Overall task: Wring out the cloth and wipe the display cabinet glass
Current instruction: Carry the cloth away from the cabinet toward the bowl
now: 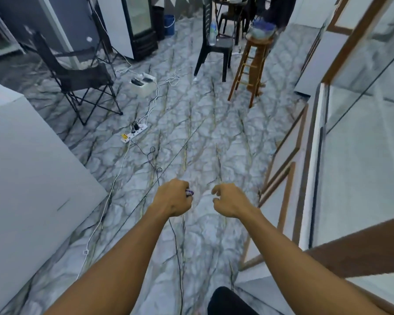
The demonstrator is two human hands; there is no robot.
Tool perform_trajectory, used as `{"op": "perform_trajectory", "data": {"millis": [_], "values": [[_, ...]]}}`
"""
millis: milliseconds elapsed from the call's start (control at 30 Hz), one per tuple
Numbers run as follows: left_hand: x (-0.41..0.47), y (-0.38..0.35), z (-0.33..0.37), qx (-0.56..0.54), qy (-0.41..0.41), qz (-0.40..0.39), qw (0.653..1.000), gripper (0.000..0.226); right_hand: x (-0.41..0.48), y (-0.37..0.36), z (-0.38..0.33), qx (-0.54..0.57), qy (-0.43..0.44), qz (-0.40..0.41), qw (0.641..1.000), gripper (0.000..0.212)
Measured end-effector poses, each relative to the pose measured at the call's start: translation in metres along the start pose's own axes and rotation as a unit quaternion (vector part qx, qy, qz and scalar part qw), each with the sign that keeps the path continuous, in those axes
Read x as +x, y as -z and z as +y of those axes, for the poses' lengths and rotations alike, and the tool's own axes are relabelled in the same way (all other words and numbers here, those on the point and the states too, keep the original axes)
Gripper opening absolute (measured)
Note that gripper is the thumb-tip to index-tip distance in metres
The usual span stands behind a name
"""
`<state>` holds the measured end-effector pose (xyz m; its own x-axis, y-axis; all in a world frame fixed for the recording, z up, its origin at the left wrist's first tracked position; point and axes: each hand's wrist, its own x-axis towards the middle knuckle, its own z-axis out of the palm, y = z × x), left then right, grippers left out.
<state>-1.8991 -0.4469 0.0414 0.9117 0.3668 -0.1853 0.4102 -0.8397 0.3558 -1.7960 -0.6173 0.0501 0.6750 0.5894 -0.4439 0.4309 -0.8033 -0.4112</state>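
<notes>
L hand (pixel 173 196) grips prob. cloth (pixel 190 192); R hand (pixel 229 201) loosely curled.

Single head-worn wide-angle view is aimed forward and down; floor (pixel 191 133) is seen mid-frame, display cabinet (pixel 355 160) cropped at right edge.

Small shop: glass display cabinet (pixel 359 123), glass-door drinks fridge (pixel 139 21), plastic chair (pixel 214 42), wooden stool (pixel 253 64).
</notes>
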Motion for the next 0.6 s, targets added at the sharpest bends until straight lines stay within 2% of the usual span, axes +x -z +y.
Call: {"op": "perform_trajectory", "data": {"millis": [333,600], "values": [[0.202,0.015,-0.047,-0.036,-0.009,-0.038,0.999,0.031,0.193,0.059,-0.003,0.041,-0.028,-0.02,0.999,0.043],[0.377,0.065,-0.039,-0.043,-0.043,-0.067,0.996,0.024,0.341,0.151,-0.013,0.084,-0.049,0.002,0.995,0.042]]}}
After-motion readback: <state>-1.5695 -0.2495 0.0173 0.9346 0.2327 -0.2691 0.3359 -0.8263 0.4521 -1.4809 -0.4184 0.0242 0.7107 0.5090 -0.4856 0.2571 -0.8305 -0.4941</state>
